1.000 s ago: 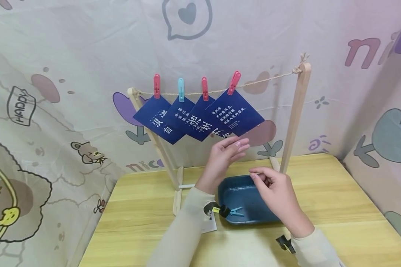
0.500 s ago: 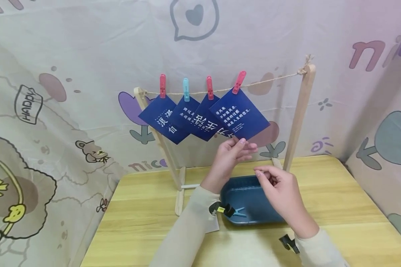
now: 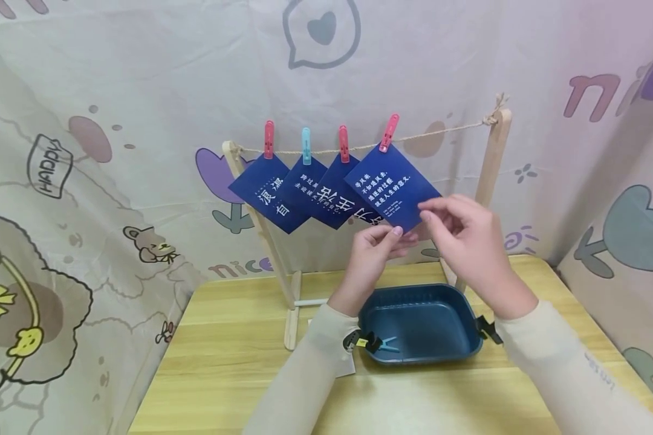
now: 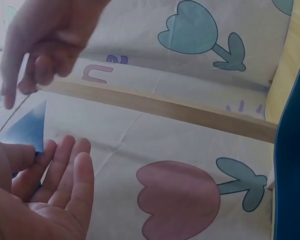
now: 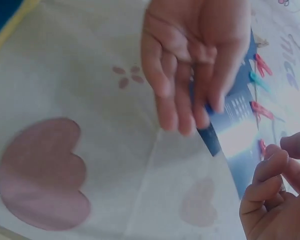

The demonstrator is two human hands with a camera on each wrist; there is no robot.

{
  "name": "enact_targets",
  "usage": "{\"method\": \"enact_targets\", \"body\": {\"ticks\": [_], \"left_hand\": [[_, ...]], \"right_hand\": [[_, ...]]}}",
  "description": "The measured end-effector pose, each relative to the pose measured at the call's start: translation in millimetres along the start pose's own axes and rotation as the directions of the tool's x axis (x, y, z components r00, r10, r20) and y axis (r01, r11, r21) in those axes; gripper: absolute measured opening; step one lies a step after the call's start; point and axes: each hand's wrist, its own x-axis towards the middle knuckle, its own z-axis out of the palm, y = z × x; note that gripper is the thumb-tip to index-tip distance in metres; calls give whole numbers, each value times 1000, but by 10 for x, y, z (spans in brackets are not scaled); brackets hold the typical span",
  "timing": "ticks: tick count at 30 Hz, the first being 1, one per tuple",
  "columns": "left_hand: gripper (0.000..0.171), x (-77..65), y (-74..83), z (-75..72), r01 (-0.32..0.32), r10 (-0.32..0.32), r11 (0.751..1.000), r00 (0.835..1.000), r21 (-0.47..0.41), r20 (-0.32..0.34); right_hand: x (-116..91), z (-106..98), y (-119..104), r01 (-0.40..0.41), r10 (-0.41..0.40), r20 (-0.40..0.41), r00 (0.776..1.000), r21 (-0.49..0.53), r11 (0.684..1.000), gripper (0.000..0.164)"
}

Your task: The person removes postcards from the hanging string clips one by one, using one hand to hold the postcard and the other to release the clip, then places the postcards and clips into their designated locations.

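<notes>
A dark blue card point(image 3: 389, 181) with white writing hangs from a jute line by a pink clothespin point(image 3: 389, 133). My left hand point(image 3: 371, 260) pinches its lower corner between thumb and index finger, the other fingers stretched out. The left wrist view shows this pinch on the card's corner point(image 4: 32, 125). My right hand point(image 3: 473, 241) is raised at the card's right edge, fingers loosely bent, overlapping it in the head view. In the right wrist view that hand point(image 5: 277, 200) appears beside the card point(image 5: 237, 135), with nothing visible in its fingers.
Several overlapping blue cards point(image 3: 269, 193) hang further left under pink and light blue clothespins point(image 3: 306, 146). The line runs between wooden posts point(image 3: 492, 163). Below sits a dark blue tray point(image 3: 432, 329) holding a light blue clothespin point(image 3: 390, 345). A pale card point(image 3: 346, 366) lies beside the tray.
My right hand has risen from over the tray to the card's right edge. My left hand has shifted slightly right and now pinches the card's lower corner.
</notes>
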Motion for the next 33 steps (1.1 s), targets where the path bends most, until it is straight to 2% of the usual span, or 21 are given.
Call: {"method": "enact_targets", "body": {"ticks": [9, 13, 19, 22, 26, 33], "left_hand": [[27, -32, 27, 28, 4, -3, 1000, 999, 10, -38], [26, -52, 36, 25, 9, -8, 1000, 999, 12, -45], [27, -71, 47, 10, 19, -17, 999, 999, 36, -37], [28, -82, 50, -1, 24, -22, 998, 999, 50, -38], [30, -87, 56, -16, 25, -23, 998, 999, 60, -32], [30, -96, 94, -36, 17, -16, 998, 1000, 60, -21]], "right_hand": [[484, -44, -91, 7, -8, -59, 998, -19, 1000, 15], [683, -34, -156, 36, -38, -87, 995, -19, 999, 16], [933, -20, -225, 63, -66, -71, 995, -38, 997, 23], [1027, -12, -244, 29, -31, -42, 999, -54, 998, 32], [1146, -26, -272, -64, 64, 13, 998, -40, 997, 44], [1294, -47, -291, -199, 193, 125, 973, 35, 979, 49]]}}
